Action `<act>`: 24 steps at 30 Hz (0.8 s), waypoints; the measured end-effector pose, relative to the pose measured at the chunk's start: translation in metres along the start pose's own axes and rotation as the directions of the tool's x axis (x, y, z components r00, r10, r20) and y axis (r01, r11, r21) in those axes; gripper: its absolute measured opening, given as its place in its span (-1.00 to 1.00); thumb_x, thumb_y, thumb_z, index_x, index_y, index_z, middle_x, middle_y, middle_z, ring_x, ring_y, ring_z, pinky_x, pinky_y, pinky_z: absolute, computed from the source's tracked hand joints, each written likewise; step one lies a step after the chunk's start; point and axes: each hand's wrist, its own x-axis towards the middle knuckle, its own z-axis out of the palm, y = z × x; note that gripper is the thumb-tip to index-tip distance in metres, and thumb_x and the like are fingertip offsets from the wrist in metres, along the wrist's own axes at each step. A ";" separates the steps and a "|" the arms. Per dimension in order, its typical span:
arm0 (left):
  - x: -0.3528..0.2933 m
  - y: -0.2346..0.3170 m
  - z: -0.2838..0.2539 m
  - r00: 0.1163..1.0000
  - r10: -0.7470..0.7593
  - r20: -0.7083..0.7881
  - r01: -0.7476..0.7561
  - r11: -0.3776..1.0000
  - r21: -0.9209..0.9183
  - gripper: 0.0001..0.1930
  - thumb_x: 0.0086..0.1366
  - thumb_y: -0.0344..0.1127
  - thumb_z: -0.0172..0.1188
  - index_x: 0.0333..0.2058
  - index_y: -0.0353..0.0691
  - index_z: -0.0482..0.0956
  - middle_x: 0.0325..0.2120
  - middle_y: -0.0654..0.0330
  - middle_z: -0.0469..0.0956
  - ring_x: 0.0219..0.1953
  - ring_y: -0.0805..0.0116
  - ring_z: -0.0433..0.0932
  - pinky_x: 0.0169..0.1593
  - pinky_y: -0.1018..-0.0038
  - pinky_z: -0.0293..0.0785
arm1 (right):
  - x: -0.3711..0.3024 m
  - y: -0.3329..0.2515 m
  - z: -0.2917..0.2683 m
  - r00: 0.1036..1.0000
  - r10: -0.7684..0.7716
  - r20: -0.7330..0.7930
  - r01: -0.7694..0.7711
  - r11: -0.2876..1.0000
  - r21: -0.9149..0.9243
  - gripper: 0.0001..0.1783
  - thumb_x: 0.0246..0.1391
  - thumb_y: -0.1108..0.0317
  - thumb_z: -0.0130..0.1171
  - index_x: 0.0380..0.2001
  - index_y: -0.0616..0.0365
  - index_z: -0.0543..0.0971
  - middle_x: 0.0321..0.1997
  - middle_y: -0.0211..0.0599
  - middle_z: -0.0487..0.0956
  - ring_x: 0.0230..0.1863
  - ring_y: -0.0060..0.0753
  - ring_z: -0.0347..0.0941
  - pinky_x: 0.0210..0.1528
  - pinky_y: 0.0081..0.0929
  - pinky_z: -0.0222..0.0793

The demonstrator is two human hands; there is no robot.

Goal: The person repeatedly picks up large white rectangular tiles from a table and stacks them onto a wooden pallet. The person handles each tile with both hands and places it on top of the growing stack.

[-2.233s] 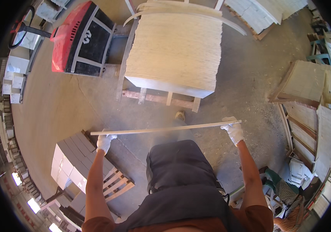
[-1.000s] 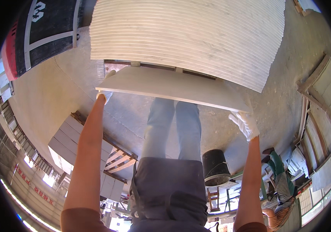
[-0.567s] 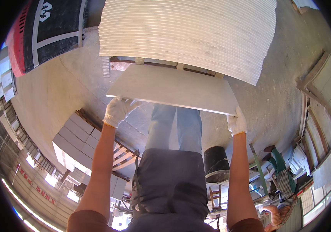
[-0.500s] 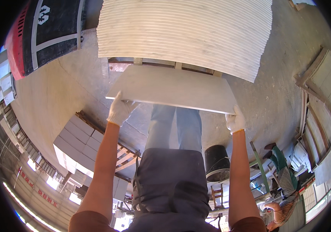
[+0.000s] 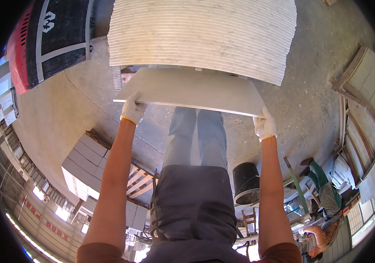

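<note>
A long pale grey slab [image 5: 191, 90] is held up flat in front of my thighs. My left hand [image 5: 133, 109], in a white knit glove, grips its near edge toward the left end, the thumb on top. At the right end my right hand [image 5: 265, 125], gloved the same way, grips the near corner, with part of its fingers hidden below. Just beyond the slab lies a large stack of thin whitish slabs [image 5: 202, 33], their edges stepped in many rows. The slab's far edge overlaps the supports under that stack in view.
A red and black machine [image 5: 60, 35] stands at the far left. Stacked grey blocks [image 5: 84, 155] sit by a wooden pallet [image 5: 140, 180] on the left. To the right are a black bucket [image 5: 246, 182], wooden frames holding panels [image 5: 362, 118] and another person [image 5: 327, 201].
Both my hands and the slab have moved forward, closer to the stack, and slightly left. The slab now covers more of the wooden supports beneath the stack. Both grips are unchanged.
</note>
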 end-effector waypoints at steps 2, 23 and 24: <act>-0.003 0.008 0.014 1.000 0.017 -0.009 -0.018 1.000 -0.014 -0.72 0.41 -0.50 0.09 0.08 -0.27 0.44 -0.01 0.10 0.60 0.03 0.21 0.63 0.07 0.27 0.68 | -0.001 -0.001 0.011 1.000 0.003 0.010 -0.003 1.000 0.007 -0.72 0.30 0.42 0.18 0.04 0.28 0.52 0.09 -0.18 0.61 0.10 -0.25 0.56 0.13 -0.35 0.58; 0.008 0.024 0.040 0.999 -0.011 -0.032 0.011 1.000 -0.022 -0.70 0.43 -0.50 0.10 0.11 -0.32 0.41 0.09 0.04 0.50 0.15 0.13 0.53 0.21 0.14 0.61 | 0.005 -0.013 0.043 0.997 0.040 -0.059 -0.041 0.999 -0.017 -0.70 0.32 0.46 0.14 0.08 0.32 0.49 0.15 -0.08 0.57 0.16 -0.18 0.53 0.16 -0.26 0.58; 0.007 0.025 0.044 0.999 -0.011 -0.042 0.010 1.000 -0.028 -0.70 0.43 -0.50 0.10 0.11 -0.32 0.40 0.09 0.04 0.50 0.15 0.13 0.53 0.21 0.15 0.62 | 0.004 -0.012 0.045 0.997 0.031 -0.067 -0.033 0.999 -0.021 -0.69 0.32 0.46 0.14 0.08 0.33 0.48 0.15 -0.08 0.57 0.16 -0.17 0.53 0.17 -0.25 0.58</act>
